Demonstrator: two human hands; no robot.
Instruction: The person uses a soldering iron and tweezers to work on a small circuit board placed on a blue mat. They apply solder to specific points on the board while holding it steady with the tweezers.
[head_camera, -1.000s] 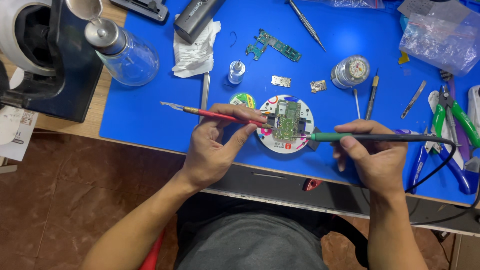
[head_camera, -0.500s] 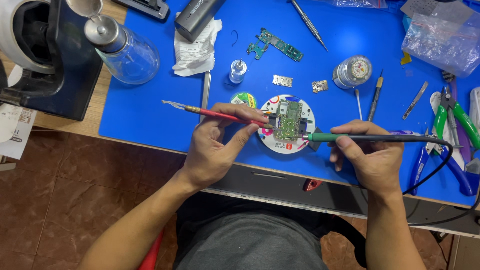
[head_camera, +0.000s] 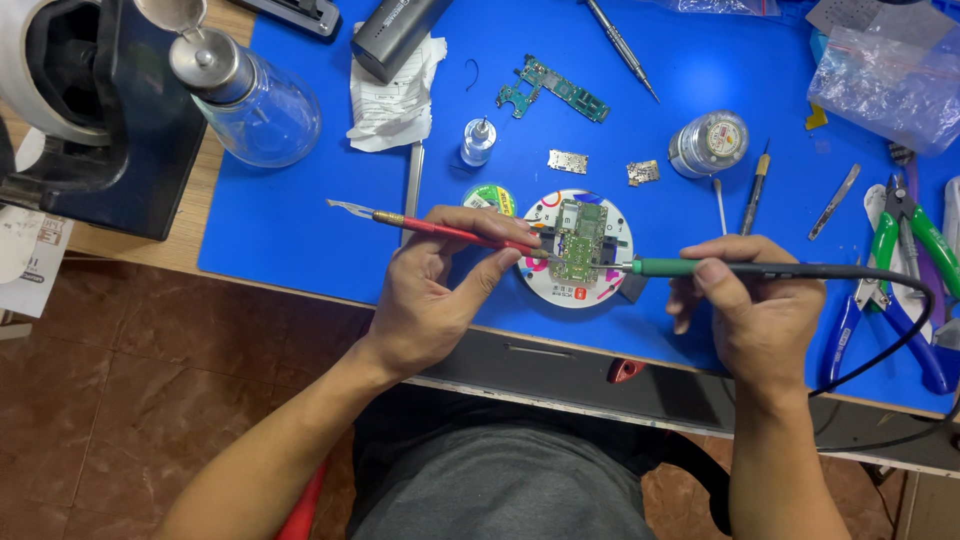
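Our left hand (head_camera: 435, 290) pinches red tweezers (head_camera: 450, 232), our right hand (head_camera: 755, 310) grips the soldering iron (head_camera: 690, 267); both tips meet on the green circuit board (head_camera: 580, 245) clamped between our fingers.

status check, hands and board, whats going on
Left hand grips red-handled tool; right hand holds green-gripped soldering iron. Both tips on green circuit board on round holder. Nothing blocking.

both forearms are bare from elbow to wrist, with no sleeves, gloves, rings or watch showing. the left hand (head_camera: 435, 300) and right hand (head_camera: 760, 320) have short nails on the fingers (head_camera: 500, 268). a grey shirt (head_camera: 500, 490) covers the torso.
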